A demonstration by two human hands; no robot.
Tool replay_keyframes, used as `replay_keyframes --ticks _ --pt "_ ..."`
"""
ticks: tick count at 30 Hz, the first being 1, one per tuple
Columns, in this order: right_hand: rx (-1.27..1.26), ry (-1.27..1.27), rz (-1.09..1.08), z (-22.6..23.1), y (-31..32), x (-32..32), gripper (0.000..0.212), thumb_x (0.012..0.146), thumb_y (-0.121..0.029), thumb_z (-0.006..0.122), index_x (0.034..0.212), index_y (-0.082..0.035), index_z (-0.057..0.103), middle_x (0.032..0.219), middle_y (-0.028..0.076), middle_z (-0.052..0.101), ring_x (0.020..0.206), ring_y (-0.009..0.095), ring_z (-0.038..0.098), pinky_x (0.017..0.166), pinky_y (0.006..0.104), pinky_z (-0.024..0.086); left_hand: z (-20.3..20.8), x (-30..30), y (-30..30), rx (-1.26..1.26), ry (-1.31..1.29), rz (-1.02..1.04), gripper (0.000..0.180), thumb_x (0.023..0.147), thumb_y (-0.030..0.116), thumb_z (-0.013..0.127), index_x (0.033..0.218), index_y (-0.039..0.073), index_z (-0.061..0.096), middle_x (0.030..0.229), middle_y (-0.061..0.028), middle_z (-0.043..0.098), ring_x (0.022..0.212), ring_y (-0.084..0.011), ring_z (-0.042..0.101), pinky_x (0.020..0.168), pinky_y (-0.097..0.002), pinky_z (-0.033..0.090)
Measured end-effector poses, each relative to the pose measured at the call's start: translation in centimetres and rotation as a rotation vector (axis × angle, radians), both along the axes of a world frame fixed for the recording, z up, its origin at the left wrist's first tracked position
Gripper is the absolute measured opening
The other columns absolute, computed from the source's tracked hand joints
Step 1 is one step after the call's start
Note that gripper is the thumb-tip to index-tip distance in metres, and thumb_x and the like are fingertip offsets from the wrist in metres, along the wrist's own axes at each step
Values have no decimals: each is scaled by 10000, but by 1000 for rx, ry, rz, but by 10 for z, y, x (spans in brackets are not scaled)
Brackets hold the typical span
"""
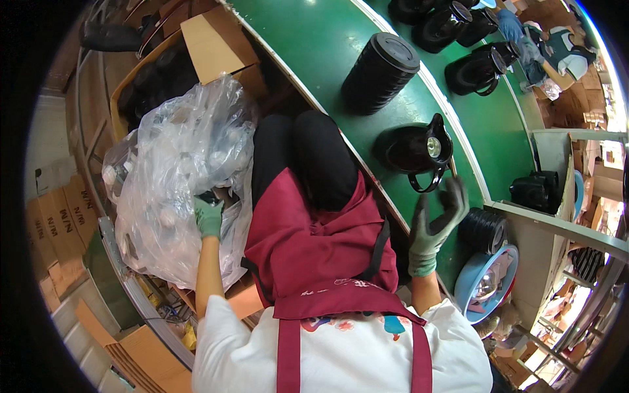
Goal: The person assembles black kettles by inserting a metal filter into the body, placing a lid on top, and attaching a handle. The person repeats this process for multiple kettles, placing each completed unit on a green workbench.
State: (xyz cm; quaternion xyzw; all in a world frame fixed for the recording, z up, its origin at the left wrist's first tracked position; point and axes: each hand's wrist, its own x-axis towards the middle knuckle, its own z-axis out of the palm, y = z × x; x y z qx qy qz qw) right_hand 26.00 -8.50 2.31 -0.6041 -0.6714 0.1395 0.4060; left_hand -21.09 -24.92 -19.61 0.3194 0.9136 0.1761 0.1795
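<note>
My left hand (pixel 209 217), in a green glove with dark fingertips, reaches into a large clear plastic bag (pixel 164 164) of pale pieces at my left. Its fingers look curled; what they hold is hidden among the plastic. My right hand (pixel 438 230), gloved alike, is open over the green worktop (pixel 282 33) with its fingers spread. Just beyond those fingers is a glossy black jug (pixel 396 149) with a handle and spout, its round opening showing something shiny inside. Farther along the worktop stands a ribbed black cylinder (pixel 380 75).
Several black jugs (pixel 475 71) stand across a white divider strip. A blue basin (pixel 468 291) and a black ribbed part (pixel 483 230) are at the right. An open carton (pixel 213 42) of dark items is behind the bag. Another person (pixel 563 56) works at the far right.
</note>
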Motion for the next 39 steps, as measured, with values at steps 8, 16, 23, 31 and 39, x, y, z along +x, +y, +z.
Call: replay_keyframes --ticks 8,16,23,31,39 --pt "-699 324 975 12 -10 -64 1019 797 -290 880 1605 -20 322 1565 166 446 1444 344 438 1207 431 351 225 179 80 566 -373 -964 981 617 301 986 1438 28 524 1376 -165 604 1222 -328 619 1084 -473 474" --pt "-742 335 743 64 24 20 1034 729 -214 929 1571 -24 359 1440 160 523 1327 246 536 1088 394 473 227 250 149 822 -618 -1203 1152 628 233 995 1568 45 355 1495 -214 478 1343 -393 527 1121 -486 449" --pt "-393 108 394 64 91 93 763 845 -180 825 1491 -13 455 1352 182 576 1194 240 620 1005 370 524 161 327 253 596 -333 -1012 1370 578 447 952 1604 -47 190 1596 -275 307 1483 -454 313 1233 -494 275" --pt "-376 -748 414 95 136 47 870 710 -406 898 1421 -52 543 1288 178 584 1148 374 639 983 437 545 108 348 273 643 -494 -980 1322 493 432 986 1580 101 310 1551 -181 391 1437 -392 406 1202 -486 358" --pt "-354 -888 680 99 155 41 885 680 -300 910 1432 -53 515 1357 198 567 1224 404 593 1050 444 514 105 344 270 603 -515 -961 1363 497 458 985 1623 226 253 1569 -141 374 1444 -366 391 1185 -505 366"
